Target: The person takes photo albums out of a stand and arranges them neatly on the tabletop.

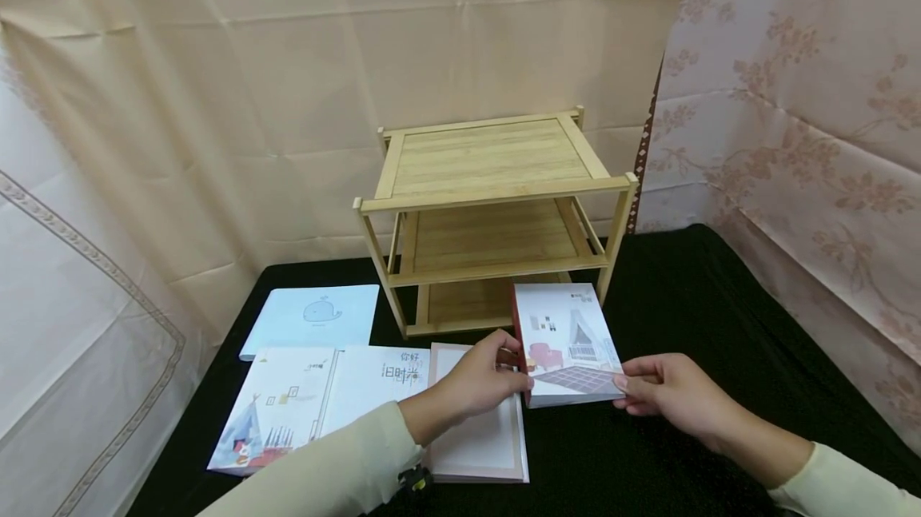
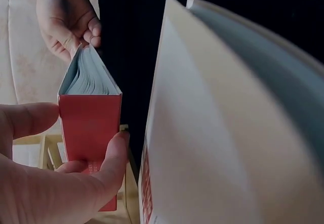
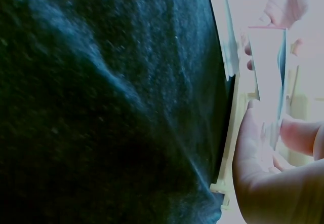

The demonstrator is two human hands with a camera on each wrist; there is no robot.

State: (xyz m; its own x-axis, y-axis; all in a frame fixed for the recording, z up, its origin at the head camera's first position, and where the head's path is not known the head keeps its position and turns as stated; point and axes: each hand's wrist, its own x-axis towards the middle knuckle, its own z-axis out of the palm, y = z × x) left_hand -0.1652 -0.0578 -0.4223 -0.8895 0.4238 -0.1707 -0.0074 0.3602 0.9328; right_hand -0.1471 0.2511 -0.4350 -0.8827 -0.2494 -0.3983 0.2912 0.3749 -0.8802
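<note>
Both hands hold a thick book (image 1: 568, 341) in front of the shelf. Its white cover carries a drawn tent and a pink armchair, and its spine (image 2: 91, 127) is red. My left hand (image 1: 478, 377) pinches it at the spine side, thumb on one cover and fingers on the other, as the left wrist view shows. At the opposite lower corner my right hand (image 1: 672, 393) pinches the page-edge side. The pages (image 2: 88, 74) fan slightly in the left wrist view. Below my left forearm lies a pale-bordered book (image 1: 478, 437), partly covered by the wrist.
A three-tier wooden shelf (image 1: 496, 157) stands at the back of the black cloth (image 1: 691, 325). To the left lie a light blue book with a whale (image 1: 309, 321) and a white book with a tent drawing (image 1: 288, 397). Beige curtains (image 1: 288, 61) hang behind.
</note>
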